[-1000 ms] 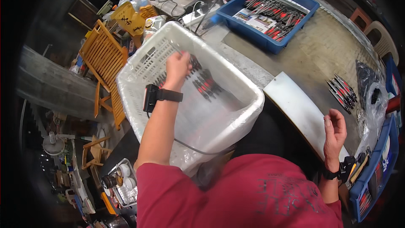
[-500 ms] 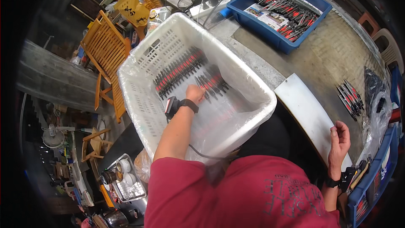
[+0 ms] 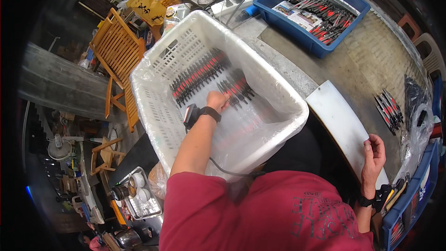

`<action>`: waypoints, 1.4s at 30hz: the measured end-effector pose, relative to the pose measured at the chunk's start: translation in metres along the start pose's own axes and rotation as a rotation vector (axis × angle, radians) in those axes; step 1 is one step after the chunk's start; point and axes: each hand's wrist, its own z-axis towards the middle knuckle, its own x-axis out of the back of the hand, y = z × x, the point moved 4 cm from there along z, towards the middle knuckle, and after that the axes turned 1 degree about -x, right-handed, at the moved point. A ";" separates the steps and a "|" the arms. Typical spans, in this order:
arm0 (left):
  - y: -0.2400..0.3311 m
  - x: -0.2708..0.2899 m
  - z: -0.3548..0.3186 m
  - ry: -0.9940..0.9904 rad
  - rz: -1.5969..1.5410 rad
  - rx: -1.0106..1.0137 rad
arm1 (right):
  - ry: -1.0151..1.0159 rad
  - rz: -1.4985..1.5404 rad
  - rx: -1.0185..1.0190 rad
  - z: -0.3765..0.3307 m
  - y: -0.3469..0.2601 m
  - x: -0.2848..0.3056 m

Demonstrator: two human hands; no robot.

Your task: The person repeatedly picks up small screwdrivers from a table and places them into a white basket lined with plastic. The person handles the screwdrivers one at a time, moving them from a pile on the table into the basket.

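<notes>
My left hand [image 3: 217, 101], with a black strap and a small device at its wrist, is down inside a white plastic crate [image 3: 278, 70] lined with clear film. Its fingers are curled beside a short row of slim black-and-red tools [image 3: 237, 94]; whatever they grip is hidden. A longer row of the same tools [image 3: 200, 75] lies behind it on the crate's left. Off to the right, my right hand [image 3: 374, 154] is held up by the white board [image 3: 338, 120], fingers loosely apart and nothing in them. A small bunch of tools [image 3: 389, 110] lies on the table beyond it.
A blue tray [image 3: 312, 43] of similar tools stands on the table at the back. Clear plastic bags [image 3: 417, 123] and another blue bin [image 3: 412, 200] are at the right. A wooden folding chair [image 3: 117, 56] and a metal tray [image 3: 147, 207] are at the left.
My left hand has shifted very slightly along the short row of tools, still low in the crate. My right hand has stayed in place. The view has moved a little.
</notes>
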 end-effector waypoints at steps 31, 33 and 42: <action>0.089 0.039 -0.045 -0.037 0.058 -0.296 | 0.247 -0.277 0.134 0.024 0.006 0.066; 0.114 0.043 -0.062 -0.069 0.019 -0.343 | 0.271 -0.378 0.160 0.032 0.003 0.086; 0.180 0.051 -0.127 -0.009 -0.154 -0.657 | 0.296 -0.804 0.398 0.072 0.002 0.113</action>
